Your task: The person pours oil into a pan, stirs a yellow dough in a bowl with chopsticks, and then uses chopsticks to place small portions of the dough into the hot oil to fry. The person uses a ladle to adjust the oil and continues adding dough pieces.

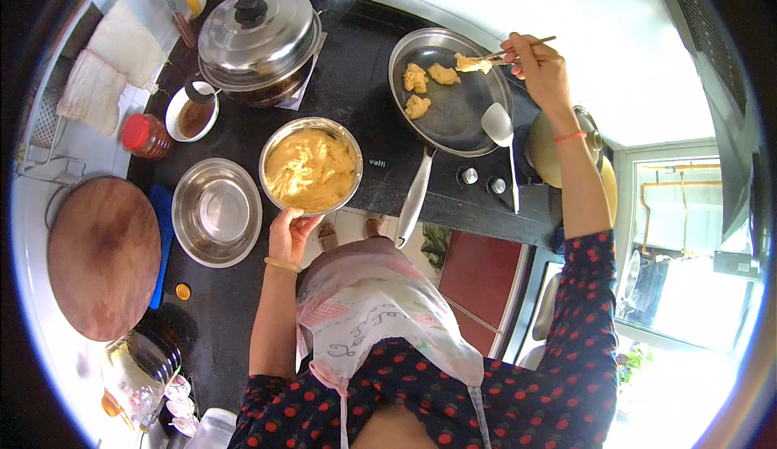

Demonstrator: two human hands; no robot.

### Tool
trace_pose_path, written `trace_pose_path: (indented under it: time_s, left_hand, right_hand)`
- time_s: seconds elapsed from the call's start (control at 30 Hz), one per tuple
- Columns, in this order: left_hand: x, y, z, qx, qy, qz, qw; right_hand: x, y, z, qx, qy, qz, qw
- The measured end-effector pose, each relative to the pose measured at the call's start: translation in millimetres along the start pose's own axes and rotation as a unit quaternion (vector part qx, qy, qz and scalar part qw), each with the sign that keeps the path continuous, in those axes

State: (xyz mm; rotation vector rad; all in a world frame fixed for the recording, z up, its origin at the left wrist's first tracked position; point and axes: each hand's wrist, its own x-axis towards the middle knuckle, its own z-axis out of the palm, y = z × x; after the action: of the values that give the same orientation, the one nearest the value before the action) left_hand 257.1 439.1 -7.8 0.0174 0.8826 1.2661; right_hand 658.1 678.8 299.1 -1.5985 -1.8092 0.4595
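Note:
My left hand point(291, 233) grips the near rim of a steel bowl point(358, 173) filled with thick yellow batter point(312, 167). In my right hand point(534, 64) is a pair of chopsticks point(540, 41), their tips at a battered piece point(473, 64) over the far right part of a frying pan point(449, 118). Several other battered pieces point(416, 78) lie apart on the left half of the pan's dark base. A spatula point(498, 126) rests across the pan's right rim, its handle pointing towards me.
Left of the batter bowl are a wide steel basin point(188, 230), a small bowl of brown sauce point(173, 112) and a red-lidded jar point(145, 136). A lidded pot point(261, 36) stands behind. A round wooden board point(103, 261) leans at the left. The pan handle point(416, 197) projects over the counter edge.

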Motion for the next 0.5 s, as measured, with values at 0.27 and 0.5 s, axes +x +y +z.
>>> trace_pose_path:
  time_s: [0.27, 0.5]
  left_hand:
    - [0, -1, -5, 0.017, 0.013, -0.003, 1.000]
    - [1, -3, -17, 0.025, 0.002, -0.016, 1.000]
  right_hand:
    - [23, 83, 29, -0.120, -0.057, 0.036, 0.990]
    - [39, 109, 24, -0.095, -0.030, 0.064, 0.993]
